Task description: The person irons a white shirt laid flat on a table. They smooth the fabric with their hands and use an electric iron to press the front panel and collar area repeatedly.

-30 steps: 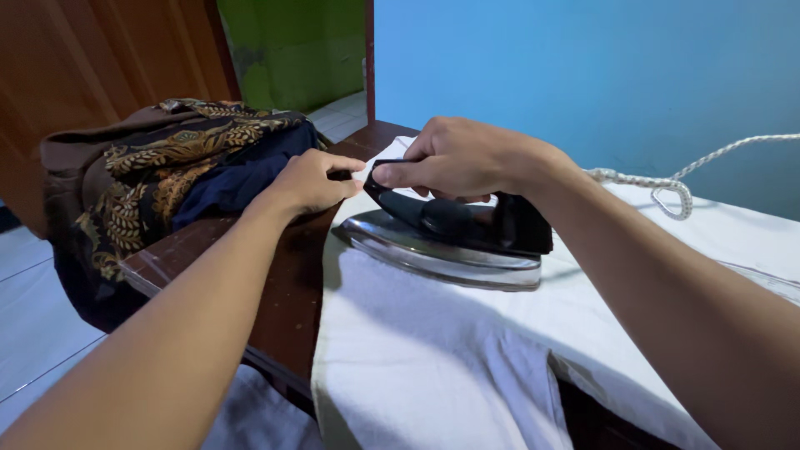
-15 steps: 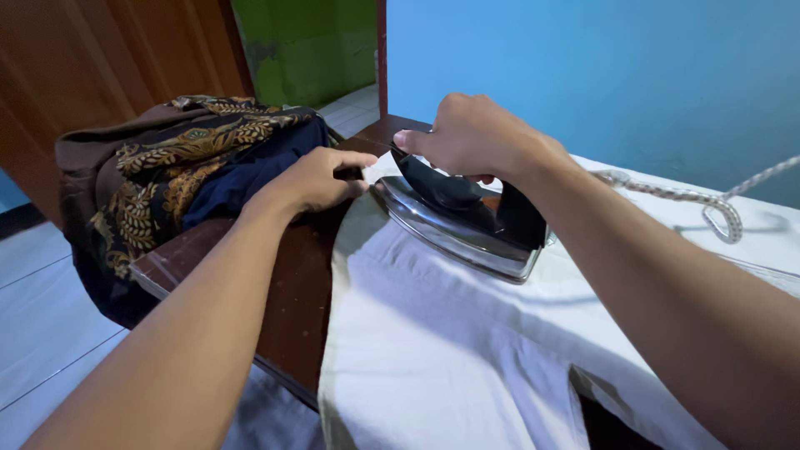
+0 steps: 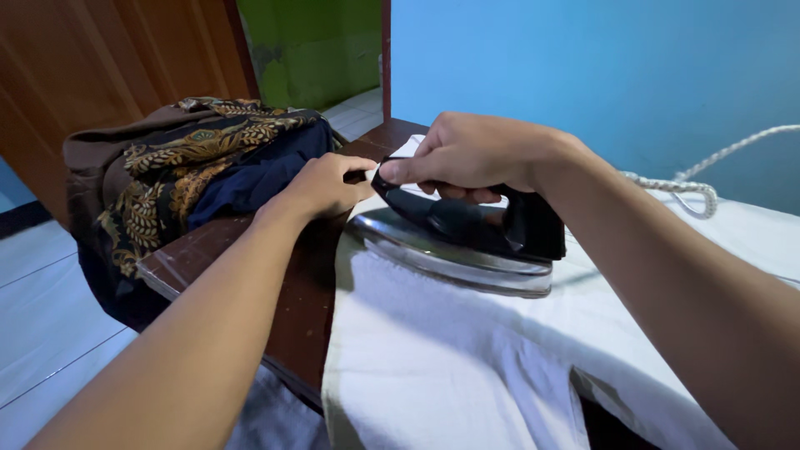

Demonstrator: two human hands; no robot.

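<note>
A blue wall [image 3: 583, 75] and a wooden door [image 3: 108, 67] stand behind a dark wooden tabletop [image 3: 300, 275]. A white cloth [image 3: 467, 358] covers its right part and hangs over the near edge. A heap of brown patterned and navy clothes [image 3: 192, 167] lies at the left end. An iron [image 3: 467, 237] rests flat on the cloth, its cord [image 3: 692, 179] trailing right. The right hand [image 3: 475, 154] has its grip closed around the iron's black handle. The left hand [image 3: 329, 185] pinches the cloth's far corner, just beside the iron's tip.

Your right hand [image 3: 475, 158] closes around the handle of the black iron [image 3: 467, 237] resting on the white cloth [image 3: 467, 350]; your left hand [image 3: 329, 185] pins the cloth's edge against the brown bench [image 3: 292, 283]. Folded patterned clothes [image 3: 187, 171] lie just beside it.
</note>
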